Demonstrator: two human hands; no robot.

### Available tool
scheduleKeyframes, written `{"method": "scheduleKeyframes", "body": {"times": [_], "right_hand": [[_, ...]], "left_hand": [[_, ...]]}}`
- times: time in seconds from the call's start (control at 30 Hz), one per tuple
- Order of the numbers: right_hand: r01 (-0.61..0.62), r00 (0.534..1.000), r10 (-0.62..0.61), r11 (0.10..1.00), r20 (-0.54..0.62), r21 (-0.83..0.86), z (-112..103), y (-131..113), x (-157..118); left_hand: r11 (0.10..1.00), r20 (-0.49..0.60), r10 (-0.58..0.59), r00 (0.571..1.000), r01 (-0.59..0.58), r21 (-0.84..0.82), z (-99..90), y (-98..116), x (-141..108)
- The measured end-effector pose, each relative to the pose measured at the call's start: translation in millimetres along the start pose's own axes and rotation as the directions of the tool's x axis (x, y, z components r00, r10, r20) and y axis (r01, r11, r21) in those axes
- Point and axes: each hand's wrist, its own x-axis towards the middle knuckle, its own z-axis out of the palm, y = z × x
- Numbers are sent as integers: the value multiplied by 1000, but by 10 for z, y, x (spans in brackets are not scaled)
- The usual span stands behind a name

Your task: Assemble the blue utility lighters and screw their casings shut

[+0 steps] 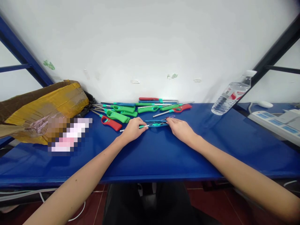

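Between my hands is a long-necked blue gas lighter (159, 125), low over the blue table, its dark inner parts partly showing. My left hand (134, 128) pinches it near the green collar; its metal tube sticks out to the left beyond that hand. My right hand (180, 128) has its fingertips closed at the handle's other end. A separate blue strip, perhaps a casing half, lies just behind the lighter. Close to the right fingertips is a thin tool with a purple handle (171, 117), apparently a screwdriver. My fingers hide part of the lighter.
Several green, red and blue lighters (117, 116) lie behind my hands, along the wall. A taped cardboard box (47, 112) stands at left. To the right are a water bottle (231, 95) and a power strip (276, 122). The table's front edge (150, 178) runs below my forearms.
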Motion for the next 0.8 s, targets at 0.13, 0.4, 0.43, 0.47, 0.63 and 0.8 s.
{"method": "scheduleKeyframes", "body": {"times": [0.13, 0.4, 0.43, 0.47, 0.63, 0.8], "right_hand": [[-12, 1000, 13, 1000, 23, -21, 2, -7, 4], [-8, 997, 14, 997, 76, -83, -52, -36, 22], [-10, 997, 16, 996, 73, -84, -54, -34, 21], [-10, 998, 16, 997, 67, -80, -54, -26, 21], [32, 999, -31, 997, -16, 72, -27, 112, 28], [100, 994, -77, 905, -73, 414, -21, 346, 55]], "left_hand": [[1000, 2, -2, 1000, 2, 2, -2, 3, 0], [1000, 8, -3, 1000, 3, -1, -4, 0, 5], [1000, 9, -4, 1000, 4, -2, -4, 2, 6], [1000, 10, -6, 1000, 6, -1, -5, 3, 7], [999, 26, 13, 1000, -14, 46, -35, -4, 11], [992, 42, 44, 998, -49, 117, -94, -31, 15]]}}
